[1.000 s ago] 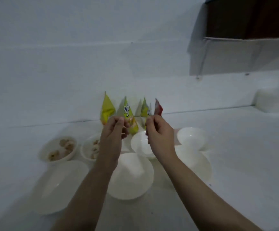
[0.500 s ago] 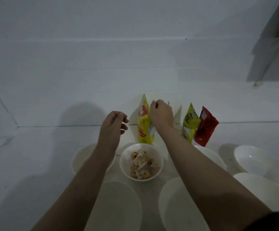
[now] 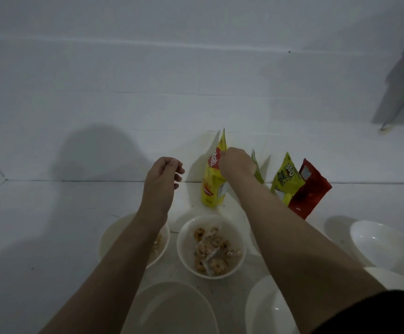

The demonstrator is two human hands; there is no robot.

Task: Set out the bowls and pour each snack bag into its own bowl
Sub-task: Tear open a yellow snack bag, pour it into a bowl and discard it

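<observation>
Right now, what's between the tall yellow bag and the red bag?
In the head view, a green bag, mostly hidden behind the right hand, then a lime-yellow bag beside the red bag.

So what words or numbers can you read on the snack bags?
"360": on the yellow-green bag, big dark digits near its top. The smaller print under them is too blurred to read.
Yellow bag that the right hand pinches: white letters on a red patch, partly hidden and turned sideways, not readable.
Red bag: a pale label near the top, too blurred to read.
Green bag behind the hand: no text shows.
</observation>
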